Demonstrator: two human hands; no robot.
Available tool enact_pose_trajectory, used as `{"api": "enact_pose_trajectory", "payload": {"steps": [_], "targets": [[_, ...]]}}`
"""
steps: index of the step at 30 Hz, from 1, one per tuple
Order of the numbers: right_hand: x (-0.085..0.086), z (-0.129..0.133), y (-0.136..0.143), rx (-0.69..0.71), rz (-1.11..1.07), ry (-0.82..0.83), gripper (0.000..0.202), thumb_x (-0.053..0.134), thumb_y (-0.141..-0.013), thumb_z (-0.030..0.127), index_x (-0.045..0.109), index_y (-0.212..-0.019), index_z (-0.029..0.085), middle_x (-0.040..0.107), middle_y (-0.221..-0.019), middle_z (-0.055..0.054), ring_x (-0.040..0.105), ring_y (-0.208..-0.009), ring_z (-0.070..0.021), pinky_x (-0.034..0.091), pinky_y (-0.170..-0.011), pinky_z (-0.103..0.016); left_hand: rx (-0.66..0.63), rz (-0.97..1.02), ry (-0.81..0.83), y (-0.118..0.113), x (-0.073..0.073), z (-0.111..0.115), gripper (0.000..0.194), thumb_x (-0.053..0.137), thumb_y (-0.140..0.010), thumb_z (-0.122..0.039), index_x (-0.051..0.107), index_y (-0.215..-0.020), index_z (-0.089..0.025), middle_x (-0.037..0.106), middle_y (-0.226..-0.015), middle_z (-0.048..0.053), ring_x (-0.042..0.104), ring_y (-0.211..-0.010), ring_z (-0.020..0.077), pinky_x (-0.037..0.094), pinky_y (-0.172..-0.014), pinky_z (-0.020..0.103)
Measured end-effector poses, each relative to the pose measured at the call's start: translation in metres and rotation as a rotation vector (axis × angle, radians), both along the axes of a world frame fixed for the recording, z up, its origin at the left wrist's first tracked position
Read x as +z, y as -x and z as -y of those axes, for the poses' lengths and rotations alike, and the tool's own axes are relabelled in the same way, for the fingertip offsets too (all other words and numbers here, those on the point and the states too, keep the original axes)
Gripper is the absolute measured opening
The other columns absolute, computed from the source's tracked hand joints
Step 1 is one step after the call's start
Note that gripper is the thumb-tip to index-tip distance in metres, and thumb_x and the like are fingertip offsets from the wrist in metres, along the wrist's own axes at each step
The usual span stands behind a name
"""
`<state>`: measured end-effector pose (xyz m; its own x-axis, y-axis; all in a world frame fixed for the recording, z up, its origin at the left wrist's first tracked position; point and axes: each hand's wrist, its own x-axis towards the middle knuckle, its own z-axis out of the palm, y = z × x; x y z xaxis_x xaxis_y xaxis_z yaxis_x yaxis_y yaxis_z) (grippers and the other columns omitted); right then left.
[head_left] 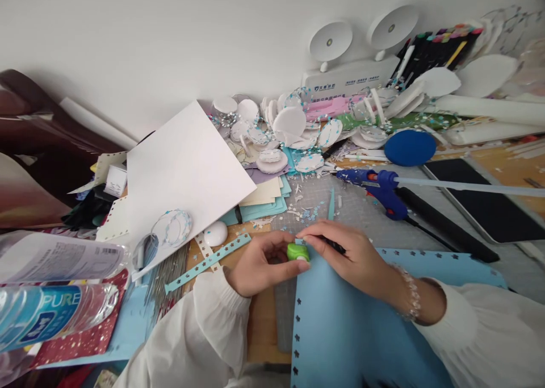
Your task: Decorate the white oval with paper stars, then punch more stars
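Note:
My left hand (266, 263) is closed around a small green craft punch (298, 253), thumb under it and fingers over its far side. The punch sits at the top left corner of a large light blue paper sheet (340, 314). Flower-shaped holes run along the sheet's left and far edges. My right hand (349, 257) pinches the sheet's corner beside the punch. A dark slim object (334, 245) shows under its fingers; I cannot make out what it is. Left of my left hand lies a blue paper strip (208, 261) with punched flower holes.
White foam discs (289, 124) are heaped at the back. A blue glue gun (377, 189) rests on the grey cutting mat (293, 192), with a black tablet (489, 200) at the right. A white board (187, 178) and a water bottle (55, 314) are at the left.

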<state>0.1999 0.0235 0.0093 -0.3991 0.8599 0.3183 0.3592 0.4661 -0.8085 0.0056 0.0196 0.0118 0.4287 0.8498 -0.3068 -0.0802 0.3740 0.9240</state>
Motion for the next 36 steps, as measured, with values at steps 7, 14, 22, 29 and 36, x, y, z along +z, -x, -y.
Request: {"api": "enact_pose_trajectory", "payload": {"steps": [7,14,22,29,36], "targets": [[0.002,-0.002,-0.011,-0.043,0.053,0.144,0.011,0.054,-0.091,0.029,0.062,-0.095,0.022,0.066,-0.079,-0.001,0.062,-0.071,-0.0146,0.050,-0.064,-0.026,0.024,-0.010,-0.003,0.000,0.001,0.002,0.041,0.086,-0.062,-0.039,0.064,-0.085,-0.013,0.059,-0.070,0.000,0.049,-0.061,0.0093,0.039,-0.058,0.022],[0.005,-0.001,-0.013,-0.012,0.060,0.077,0.014,0.053,-0.092,0.023,0.063,-0.082,0.023,0.066,-0.074,0.000,0.061,-0.069,-0.0135,0.048,-0.065,-0.026,0.036,-0.034,-0.015,0.000,0.002,0.000,0.038,0.086,-0.062,-0.035,0.066,-0.086,-0.013,0.060,-0.070,0.001,0.050,-0.061,0.0098,0.039,-0.057,0.022],[0.001,0.006,-0.009,-0.068,0.030,-0.009,0.011,0.054,-0.092,0.019,0.061,-0.085,0.023,0.066,-0.075,0.000,0.061,-0.070,-0.0134,0.047,-0.065,-0.026,0.045,-0.041,-0.038,0.000,0.005,0.000,0.035,0.086,-0.060,-0.029,0.066,-0.083,-0.013,0.061,-0.069,0.000,0.049,-0.060,0.0099,0.039,-0.055,0.022],[0.003,0.008,-0.008,-0.082,0.037,-0.030,0.011,0.055,-0.091,0.016,0.061,-0.084,0.023,0.065,-0.073,0.001,0.060,-0.069,-0.0127,0.046,-0.065,-0.025,0.020,-0.099,-0.066,0.001,0.007,0.001,0.033,0.085,-0.061,-0.029,0.065,-0.081,-0.012,0.059,-0.067,0.001,0.047,-0.058,0.0095,0.037,-0.054,0.023],[-0.001,0.008,-0.007,-0.064,0.014,-0.029,0.011,0.053,-0.092,0.017,0.061,-0.085,0.022,0.064,-0.074,0.001,0.060,-0.069,-0.0119,0.046,-0.066,-0.025,0.033,-0.076,-0.114,-0.002,0.003,0.003,0.032,0.082,-0.065,-0.032,0.059,-0.076,-0.013,0.055,-0.065,0.000,0.045,-0.057,0.0086,0.036,-0.052,0.021]]}}
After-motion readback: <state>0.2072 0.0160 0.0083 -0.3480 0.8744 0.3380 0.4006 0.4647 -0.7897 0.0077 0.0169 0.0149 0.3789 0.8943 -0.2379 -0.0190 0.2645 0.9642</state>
